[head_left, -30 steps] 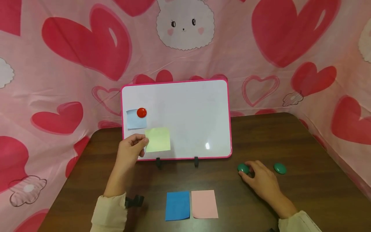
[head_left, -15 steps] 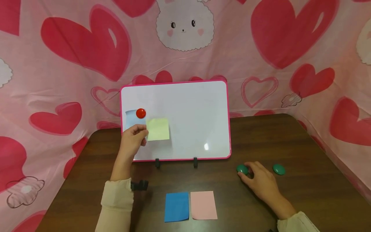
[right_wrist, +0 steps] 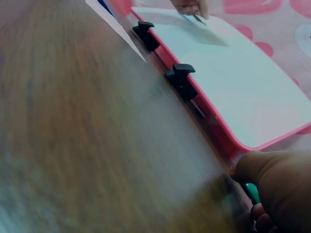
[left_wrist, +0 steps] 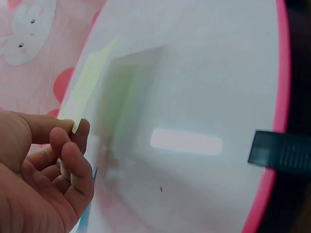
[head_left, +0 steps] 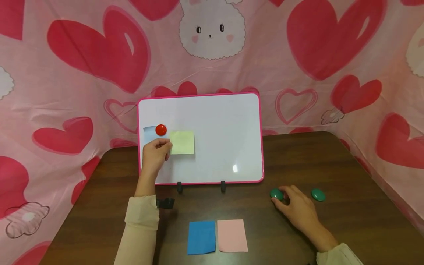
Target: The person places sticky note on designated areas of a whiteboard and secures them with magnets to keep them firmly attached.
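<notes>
The brown tabletop [right_wrist: 73, 126] filled most of the right wrist view, blurred up close. The pink-framed whiteboard [right_wrist: 243, 82] stood along it on two black clip feet [right_wrist: 181, 80]. At the lower right, the right hand [right_wrist: 277, 189] rested with its fingers curled over a green magnet [right_wrist: 252, 192]. At the far top, the left hand [right_wrist: 190, 6] pinched a pale note [right_wrist: 206, 31] against the board.
</notes>
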Demonstrator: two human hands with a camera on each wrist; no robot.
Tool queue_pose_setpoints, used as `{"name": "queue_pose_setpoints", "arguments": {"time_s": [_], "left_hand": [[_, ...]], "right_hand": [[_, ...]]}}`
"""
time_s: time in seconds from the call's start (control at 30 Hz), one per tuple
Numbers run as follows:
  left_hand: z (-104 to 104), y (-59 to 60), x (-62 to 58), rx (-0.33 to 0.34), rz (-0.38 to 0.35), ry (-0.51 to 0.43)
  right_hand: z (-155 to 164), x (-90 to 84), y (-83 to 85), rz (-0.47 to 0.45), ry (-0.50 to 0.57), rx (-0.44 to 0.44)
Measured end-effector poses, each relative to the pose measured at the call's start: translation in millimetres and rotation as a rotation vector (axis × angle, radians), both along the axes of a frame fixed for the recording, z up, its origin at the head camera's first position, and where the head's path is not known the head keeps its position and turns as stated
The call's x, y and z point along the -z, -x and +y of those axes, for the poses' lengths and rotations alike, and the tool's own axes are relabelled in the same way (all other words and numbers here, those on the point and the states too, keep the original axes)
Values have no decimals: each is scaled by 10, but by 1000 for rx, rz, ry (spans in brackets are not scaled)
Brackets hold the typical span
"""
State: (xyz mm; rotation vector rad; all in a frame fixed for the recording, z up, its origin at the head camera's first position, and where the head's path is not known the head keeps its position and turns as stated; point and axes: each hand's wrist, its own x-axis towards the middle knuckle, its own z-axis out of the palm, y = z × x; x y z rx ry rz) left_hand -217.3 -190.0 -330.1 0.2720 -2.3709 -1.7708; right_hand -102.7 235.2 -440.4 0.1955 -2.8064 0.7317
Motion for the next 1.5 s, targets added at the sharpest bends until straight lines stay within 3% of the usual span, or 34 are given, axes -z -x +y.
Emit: {"name": "queue_pose_setpoints", "arguments": {"time_s": [0.17, 0.5, 1.03, 1.5], "left_hand": [[48, 74, 4, -62, 25, -28], [85, 168, 1, -152, 48, 16], [109, 249, 51, -175, 152, 56], [107, 259, 45, -164, 126, 28]], "right_hand": [[-6, 11, -1, 8, 2, -3], [-9, -16, -8, -14, -6, 10], [-17, -19, -11, -8, 8, 0], [-13, -10, -9, -15, 7, -1]]}}
